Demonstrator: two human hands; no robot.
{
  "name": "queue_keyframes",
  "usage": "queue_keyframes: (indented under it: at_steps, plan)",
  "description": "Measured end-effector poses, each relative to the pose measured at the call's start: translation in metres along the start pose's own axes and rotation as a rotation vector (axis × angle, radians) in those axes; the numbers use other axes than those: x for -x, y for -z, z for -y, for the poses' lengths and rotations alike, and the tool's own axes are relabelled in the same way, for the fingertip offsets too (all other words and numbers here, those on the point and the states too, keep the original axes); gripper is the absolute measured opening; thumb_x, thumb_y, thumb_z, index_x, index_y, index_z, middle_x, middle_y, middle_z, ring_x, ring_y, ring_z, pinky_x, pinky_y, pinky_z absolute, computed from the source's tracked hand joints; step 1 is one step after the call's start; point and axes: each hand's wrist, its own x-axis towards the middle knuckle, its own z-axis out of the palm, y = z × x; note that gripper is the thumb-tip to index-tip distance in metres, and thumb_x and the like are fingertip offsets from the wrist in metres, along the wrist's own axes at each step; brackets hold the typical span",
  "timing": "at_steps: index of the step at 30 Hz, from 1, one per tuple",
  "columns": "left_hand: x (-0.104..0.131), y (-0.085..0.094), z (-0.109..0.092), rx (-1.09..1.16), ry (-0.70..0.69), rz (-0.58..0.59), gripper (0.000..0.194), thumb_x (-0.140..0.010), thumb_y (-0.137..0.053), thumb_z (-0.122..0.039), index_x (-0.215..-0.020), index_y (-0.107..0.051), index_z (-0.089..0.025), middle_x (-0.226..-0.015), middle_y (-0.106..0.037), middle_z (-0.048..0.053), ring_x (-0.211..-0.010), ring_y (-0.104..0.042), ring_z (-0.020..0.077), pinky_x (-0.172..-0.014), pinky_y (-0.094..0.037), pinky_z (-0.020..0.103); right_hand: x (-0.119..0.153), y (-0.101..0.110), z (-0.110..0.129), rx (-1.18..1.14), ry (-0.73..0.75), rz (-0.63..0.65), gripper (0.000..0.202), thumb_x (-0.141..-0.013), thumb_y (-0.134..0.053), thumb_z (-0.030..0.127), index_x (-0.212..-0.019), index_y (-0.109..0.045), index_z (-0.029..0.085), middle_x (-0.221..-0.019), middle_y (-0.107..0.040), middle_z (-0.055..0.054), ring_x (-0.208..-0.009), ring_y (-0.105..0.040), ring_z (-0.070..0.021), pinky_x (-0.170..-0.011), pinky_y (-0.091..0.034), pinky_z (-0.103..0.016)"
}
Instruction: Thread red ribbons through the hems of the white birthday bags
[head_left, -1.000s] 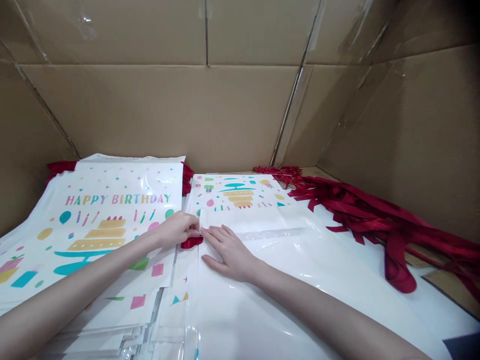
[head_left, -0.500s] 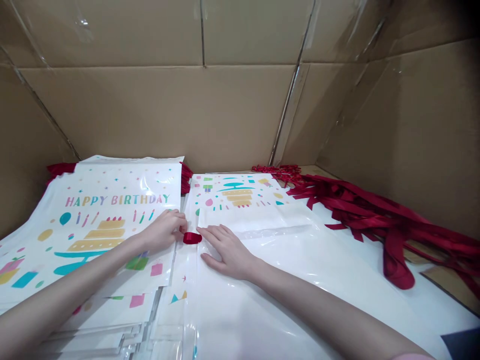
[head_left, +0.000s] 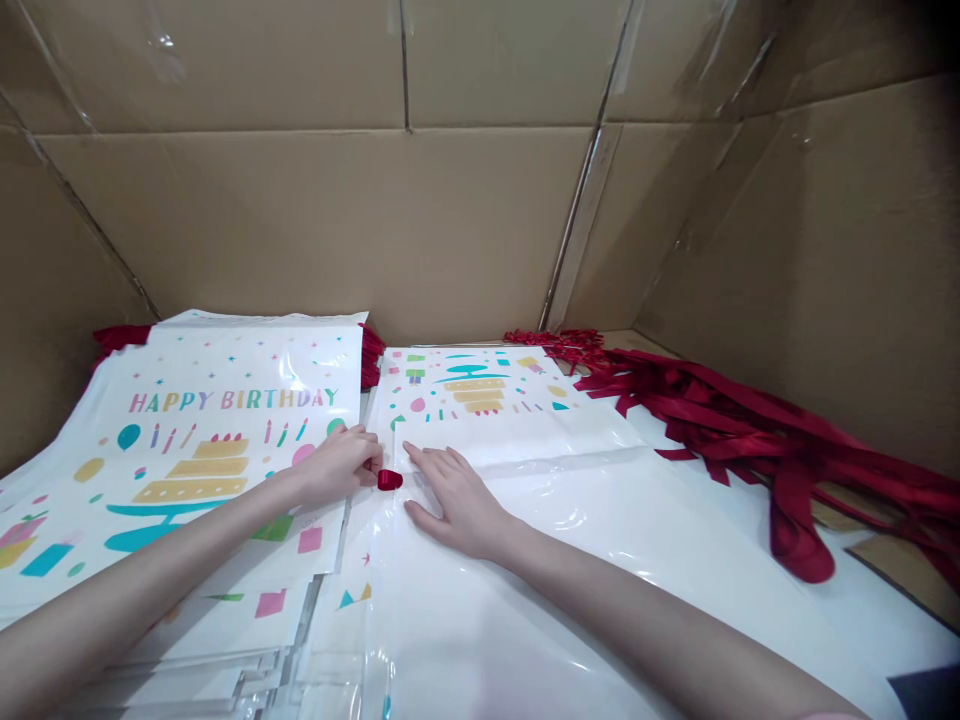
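Between my two hands, a short red ribbon loop (head_left: 390,480) stands at the left edge of a glossy white plastic sheet (head_left: 525,580). My left hand (head_left: 346,468) is closed, its fingertips pinching the ribbon's left side. Flat on the sheet, just right of the ribbon, rests my right hand (head_left: 456,505) with fingers spread. Part of the sheet's far end is folded over, and a printed cake design (head_left: 480,388) shows upside down beyond it. Under my left forearm lies a stack of printed plastic sheets (head_left: 232,400) reading "HAPPY BIRTHDAY".
Tall cardboard walls (head_left: 315,220) enclose the back and sides. A tangled heap of red ribbons (head_left: 720,420) stretches along the right. More red ribbon (head_left: 124,342) pokes out behind the left stack. A dark patch (head_left: 930,692) shows at the lower right.
My left hand has shifted slightly right, and the ribbon loop looks shorter and a little further right. My right fingers have lifted away from the ribbon's end and spread on the sheet.
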Motion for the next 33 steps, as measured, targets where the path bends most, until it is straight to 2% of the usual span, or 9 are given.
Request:
queue_keyframes:
  at_steps: [6, 11, 15, 18, 22, 25, 27, 30, 33]
  plan:
    - [-0.014, -0.014, -0.016, 0.085, -0.006, -0.083, 0.011, -0.079, -0.050, -0.015, -0.072, -0.058, -0.017, -0.079, -0.062, -0.001, -0.086, -0.051, 0.0173, -0.076, -0.028, 0.030, -0.001, -0.002, -0.001, -0.008, -0.001, 0.006, 0.065, -0.086, -0.047, 0.036, -0.142, -0.026, 0.013, -0.125, -0.051, -0.012, -0.116, -0.043, -0.0234, -0.106, -0.026, -0.046]
    - [-0.013, -0.008, -0.013, 0.150, 0.036, -0.091, 0.010, -0.083, -0.052, -0.025, -0.078, -0.058, -0.018, -0.075, -0.060, -0.001, -0.086, -0.051, 0.0183, -0.078, -0.031, 0.031, -0.001, -0.003, -0.002, -0.022, -0.004, 0.003, 0.064, -0.086, -0.047, 0.037, -0.142, -0.026, 0.014, -0.126, -0.050, -0.012, -0.118, -0.042, -0.0230, -0.107, -0.025, -0.046]
    - [-0.003, -0.003, -0.015, 0.176, 0.007, -0.174, 0.024, -0.091, -0.042, -0.035, -0.086, -0.059, -0.019, -0.087, -0.061, 0.001, -0.091, -0.051, 0.0187, -0.084, -0.033, 0.033, 0.000, -0.004, -0.003, -0.028, -0.009, 0.008, 0.065, -0.086, -0.047, 0.038, -0.143, -0.025, 0.015, -0.131, -0.046, -0.012, -0.124, -0.036, -0.0240, -0.108, -0.022, -0.048]
    - [0.003, -0.007, -0.023, 0.170, -0.073, -0.212, 0.028, -0.092, -0.039, -0.039, -0.098, -0.058, -0.020, -0.102, -0.059, 0.004, -0.099, -0.050, 0.0195, -0.087, -0.035, 0.033, -0.001, -0.004, -0.003, -0.052, 0.011, -0.002, 0.073, -0.085, -0.049, 0.037, -0.146, -0.013, 0.018, -0.139, -0.037, -0.012, -0.129, -0.030, -0.0240, -0.108, -0.021, -0.050]
    - [0.004, -0.018, -0.031, 0.178, -0.167, -0.180, 0.024, -0.089, -0.045, -0.032, -0.103, -0.058, -0.019, -0.108, -0.059, 0.006, -0.104, -0.050, 0.0211, -0.093, -0.037, 0.035, -0.005, -0.007, -0.003, -0.066, 0.049, -0.015, 0.082, -0.084, -0.049, 0.036, -0.147, -0.001, 0.018, -0.149, -0.016, -0.013, -0.136, -0.014, -0.0261, -0.109, -0.019, -0.052]
    - [-0.002, -0.027, -0.036, 0.286, -0.139, -0.169, 0.024, -0.085, -0.043, -0.023, -0.098, -0.061, -0.017, -0.103, -0.061, 0.008, -0.098, -0.055, 0.0213, -0.087, -0.043, 0.034, -0.014, -0.016, 0.001, -0.108, 0.032, -0.022, 0.089, -0.078, -0.053, 0.029, -0.147, 0.001, 0.018, -0.150, -0.010, -0.012, -0.137, -0.009, -0.0276, -0.109, -0.016, -0.053]
    - [-0.006, -0.031, -0.040, 0.378, -0.110, -0.169, 0.028, -0.083, -0.039, -0.019, -0.099, -0.061, -0.016, -0.101, -0.062, 0.008, -0.094, -0.057, 0.0212, -0.083, -0.047, 0.033, -0.021, -0.022, 0.005, -0.178, 0.018, -0.080, 0.097, -0.069, -0.055, 0.020, -0.147, 0.003, 0.018, -0.151, -0.007, -0.011, -0.138, -0.008, -0.0265, -0.111, -0.016, -0.050]
    - [-0.009, -0.036, -0.044, 0.400, -0.123, -0.159, 0.034, -0.085, -0.035, -0.020, -0.108, -0.059, -0.014, -0.108, -0.062, 0.009, -0.098, -0.058, 0.0213, -0.085, -0.048, 0.033, -0.025, -0.021, 0.004, -0.305, -0.018, -0.177, 0.099, -0.059, -0.052, 0.012, -0.147, -0.006, 0.018, -0.147, -0.019, -0.010, -0.135, -0.018, -0.0233, -0.111, -0.021, -0.043]
    - [-0.006, -0.039, -0.043, 0.234, -0.170, -0.149, 0.040, -0.091, -0.034, -0.032, -0.125, -0.051, -0.017, -0.131, -0.051, 0.008, -0.118, -0.049, 0.0219, -0.100, -0.040, 0.035, -0.012, -0.002, -0.016, -0.347, -0.095, -0.213, 0.077, -0.065, -0.049, 0.014, -0.140, -0.031, 0.020, -0.133, -0.041, -0.008, -0.125, -0.035, -0.0210, -0.106, -0.029, -0.039]
